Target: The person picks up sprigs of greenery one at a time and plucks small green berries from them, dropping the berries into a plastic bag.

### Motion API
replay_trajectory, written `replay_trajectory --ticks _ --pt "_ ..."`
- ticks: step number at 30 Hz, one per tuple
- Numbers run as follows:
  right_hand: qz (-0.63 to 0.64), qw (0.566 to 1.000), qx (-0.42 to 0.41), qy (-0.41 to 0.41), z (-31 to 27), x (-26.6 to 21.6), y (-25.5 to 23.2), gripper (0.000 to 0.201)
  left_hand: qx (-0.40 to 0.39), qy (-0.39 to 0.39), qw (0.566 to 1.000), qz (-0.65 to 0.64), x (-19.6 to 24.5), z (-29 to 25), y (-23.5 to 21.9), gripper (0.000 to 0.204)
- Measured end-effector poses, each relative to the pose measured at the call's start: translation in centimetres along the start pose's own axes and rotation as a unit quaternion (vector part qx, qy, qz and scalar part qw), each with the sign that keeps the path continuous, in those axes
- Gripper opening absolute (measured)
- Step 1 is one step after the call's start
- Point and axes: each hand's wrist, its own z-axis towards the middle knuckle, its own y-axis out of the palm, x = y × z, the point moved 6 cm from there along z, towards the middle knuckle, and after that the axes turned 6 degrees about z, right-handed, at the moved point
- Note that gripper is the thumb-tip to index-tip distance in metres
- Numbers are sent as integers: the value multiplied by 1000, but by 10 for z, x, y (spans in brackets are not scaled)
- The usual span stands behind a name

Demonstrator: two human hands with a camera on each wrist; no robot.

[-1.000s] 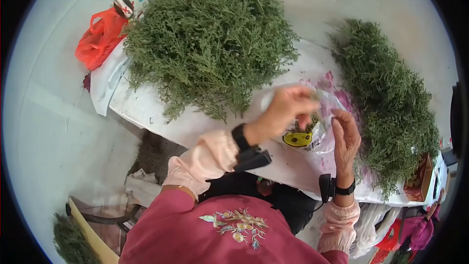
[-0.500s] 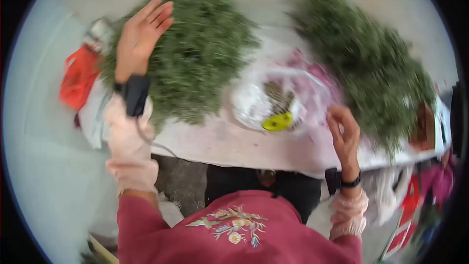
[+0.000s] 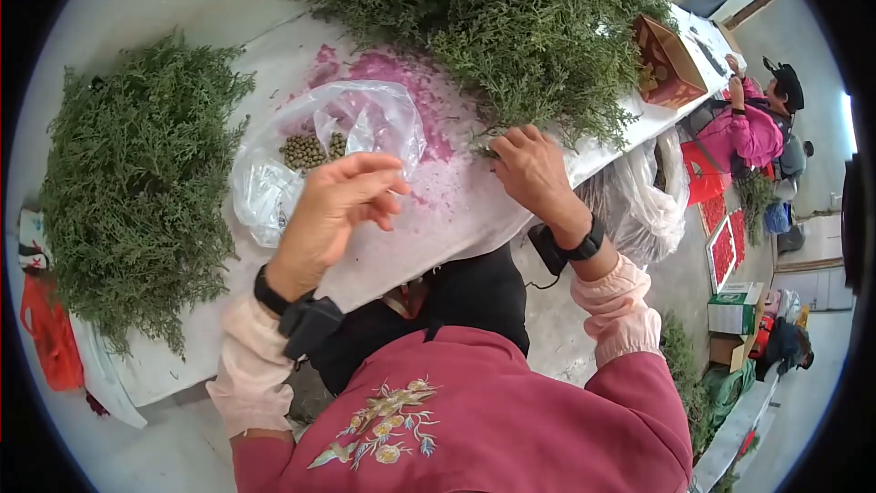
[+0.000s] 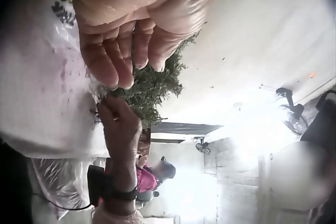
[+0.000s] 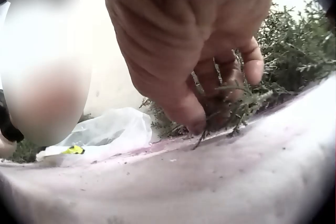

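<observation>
My right hand (image 3: 537, 173) is at the near edge of the right-hand heap of evergreen branches (image 3: 511, 27). In the right wrist view its thumb and fingers pinch a small green sprig (image 5: 239, 111) just over the cloth. My left hand (image 3: 338, 215) hovers before the clear plastic bag (image 3: 255, 173), fingers loosely bent and nothing visible in them. Small round greenish-brown pellets (image 3: 304, 152) lie inside the open bag. The left wrist view shows the left hand's curved fingers (image 4: 123, 50) above the right hand.
A white cloth (image 3: 383, 260) with pink stains covers the table. Another evergreen heap (image 3: 137, 183) lies at the left, near a red plastic bag (image 3: 50, 333). A reddish cardboard box (image 3: 671, 64) stands at the right end. Farther right sits a person in pink (image 3: 744, 132).
The left hand went from over the plastic bag out to the left heap, then back before the bag. The right hand moved from beside the bag to the right heap. The head view turned right.
</observation>
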Motion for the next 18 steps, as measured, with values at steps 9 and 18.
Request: replay_trajectory --ticks 9,18 --pt "276 959 72 -2 -2 -25 -18 13 1 -10 998 66 -29 49 44 27" --pt "416 909 33 -3 0 -42 -32 19 27 0 999 21 -32 30 36 20"
